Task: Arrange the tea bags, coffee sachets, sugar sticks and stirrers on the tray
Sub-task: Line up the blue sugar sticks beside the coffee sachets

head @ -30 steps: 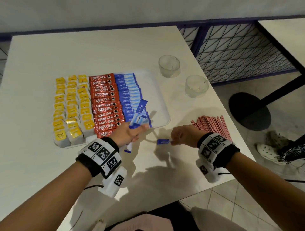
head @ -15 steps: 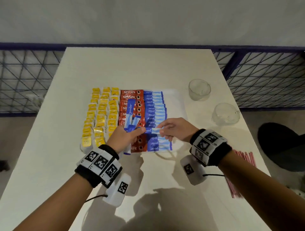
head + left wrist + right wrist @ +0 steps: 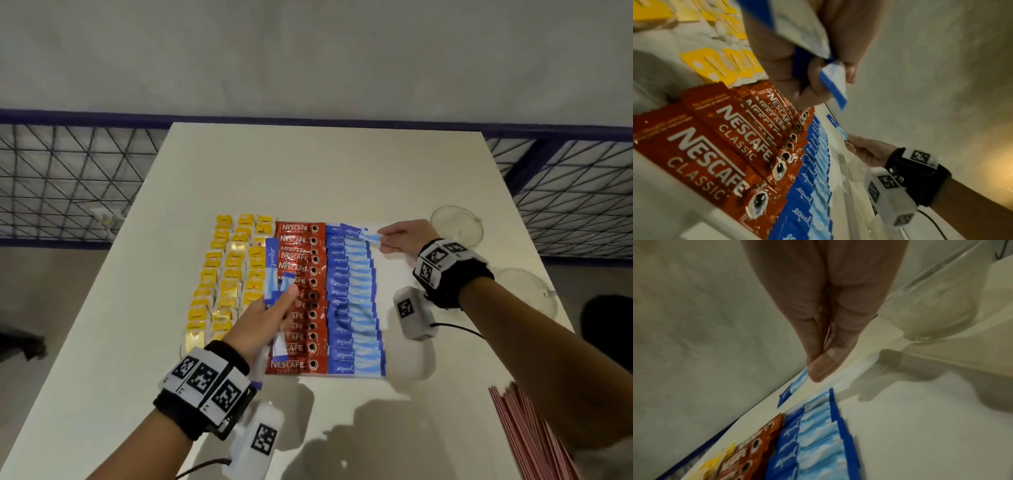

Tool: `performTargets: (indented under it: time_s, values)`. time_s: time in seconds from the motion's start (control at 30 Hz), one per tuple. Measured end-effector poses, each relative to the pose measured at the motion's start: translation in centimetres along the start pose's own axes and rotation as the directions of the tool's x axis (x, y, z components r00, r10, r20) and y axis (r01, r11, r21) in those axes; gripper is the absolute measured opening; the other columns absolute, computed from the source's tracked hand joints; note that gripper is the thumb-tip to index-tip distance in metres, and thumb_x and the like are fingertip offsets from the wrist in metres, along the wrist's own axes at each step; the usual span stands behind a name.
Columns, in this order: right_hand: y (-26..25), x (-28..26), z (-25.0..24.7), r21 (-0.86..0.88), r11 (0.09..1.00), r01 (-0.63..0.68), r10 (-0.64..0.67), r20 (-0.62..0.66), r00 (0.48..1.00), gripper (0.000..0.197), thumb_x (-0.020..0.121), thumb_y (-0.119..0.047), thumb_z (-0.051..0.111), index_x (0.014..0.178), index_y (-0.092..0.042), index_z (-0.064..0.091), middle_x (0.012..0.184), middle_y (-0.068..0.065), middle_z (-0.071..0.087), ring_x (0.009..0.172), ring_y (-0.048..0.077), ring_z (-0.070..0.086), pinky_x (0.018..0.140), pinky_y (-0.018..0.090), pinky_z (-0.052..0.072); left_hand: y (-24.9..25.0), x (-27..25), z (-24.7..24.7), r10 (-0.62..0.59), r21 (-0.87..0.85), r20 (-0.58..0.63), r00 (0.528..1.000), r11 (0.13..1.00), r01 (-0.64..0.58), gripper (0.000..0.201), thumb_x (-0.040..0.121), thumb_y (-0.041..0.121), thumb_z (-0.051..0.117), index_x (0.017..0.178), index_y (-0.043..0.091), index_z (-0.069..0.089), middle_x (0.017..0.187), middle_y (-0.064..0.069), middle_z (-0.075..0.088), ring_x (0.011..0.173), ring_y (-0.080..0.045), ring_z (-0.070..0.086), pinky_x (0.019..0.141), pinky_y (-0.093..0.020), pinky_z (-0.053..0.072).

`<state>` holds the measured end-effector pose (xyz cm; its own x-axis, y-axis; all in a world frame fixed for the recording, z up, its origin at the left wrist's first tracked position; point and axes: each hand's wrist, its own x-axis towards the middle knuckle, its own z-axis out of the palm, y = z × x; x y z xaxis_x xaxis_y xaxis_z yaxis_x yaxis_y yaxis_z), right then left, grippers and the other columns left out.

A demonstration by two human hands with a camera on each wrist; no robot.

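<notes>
Our right hand (image 3: 404,236) pinches one sugar stick (image 3: 359,234) at the tray's (image 3: 383,226) upper right, above the blue row; our left hand (image 3: 263,322) grips spare sticks (image 3: 272,270) at centre frame.

The tray (image 3: 376,226) lies almost wholly hidden under rows of packets; only a pale strip shows at 1 o'clock. The stirrers (image 3: 524,435) at 4 o'clock run off the bottom edge. The right-hand glass (image 3: 527,291) is partly covered by the forearm. In the right wrist view, the right hand (image 3: 824,318) blurs, hiding its grip on the sugar stick (image 3: 797,384).
</notes>
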<state>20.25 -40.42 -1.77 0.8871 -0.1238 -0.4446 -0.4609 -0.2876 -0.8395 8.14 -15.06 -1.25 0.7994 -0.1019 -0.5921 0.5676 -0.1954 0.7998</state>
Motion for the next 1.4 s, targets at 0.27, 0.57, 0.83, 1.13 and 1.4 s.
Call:
performTargets:
  time_s: [0.27,0.57,0.83,1.13,1.4]
  values:
    - [-0.3,4.9,1.3,-0.05,0.997,-0.051,0.054,0.06,0.997,0.022,0.081,0.005,0.063,0.103,0.002,0.066,0.047,-0.004,0.064,0.041,0.003,0.06,0.058,0.012,0.054,0.4,1.7,-0.3,0.03,-0.006,0.042,0.999,1.0,-0.03,0.04,0.089,0.051,0.044,0.068,0.017,0.044,0.049,0.007,0.034,0.057,-0.019,0.031,0.067,-0.033,0.032]
    - [-0.4,5.6,2.1,-0.21,0.976,-0.049,0.056,0.027,0.998,0.013,0.077,-0.007,0.072,0.073,-0.014,0.062,0.073,0.012,0.065,0.056,0.015,0.062,0.076,0.026,0.055,0.0,2.2,-0.3,0.019,-0.031,0.034,0.999,0.999,-0.018,0.041,0.091,0.048,0.045,0.059,0.023,0.052,0.047,0.007,0.038,0.056,-0.02,0.033,0.071,-0.037,0.032]
    - [-3.0,2.1,2.1,-0.321,0.947,0.021,-0.004,0.054,0.999,0.016,0.082,-0.026,0.068,0.086,-0.015,0.057,0.07,0.005,0.061,0.059,0.014,0.058,0.065,0.023,0.049,0.3,1.9,-0.2,0.05,0.133,0.052,0.997,0.99,-0.056,0.053,0.088,0.051,0.047,0.046,0.019,0.038,0.043,0.007,0.039,0.049,-0.018,0.033,0.057,-0.026,0.035]
    - [-3.8,-8.3,6.1,-0.341,0.909,0.239,0.015,0.601,0.799,0.015,0.082,-0.026,0.067,0.084,-0.015,0.057,0.069,0.004,0.062,0.054,0.011,0.057,0.059,0.02,0.049,1.0,0.4,1.9,0.152,0.288,0.163,0.975,0.938,-0.194,0.04,0.092,0.036,0.053,0.061,0.011,0.048,0.044,0.008,0.042,0.044,-0.01,0.036,0.05,-0.02,0.032]
    - [-3.4,-9.5,4.2,-0.072,0.991,0.11,-0.059,0.505,0.861,0.02,0.087,-0.006,0.059,0.07,-0.009,0.049,0.054,0.003,0.061,0.043,0.007,0.055,0.048,0.016,0.049,1.9,-1.9,2.0,0.22,0.286,0.148,0.964,0.924,-0.254,0.061,0.097,0.034,0.044,0.038,0.022,0.048,0.034,0.008,0.04,0.033,-0.002,0.035,0.041,-0.009,0.029]
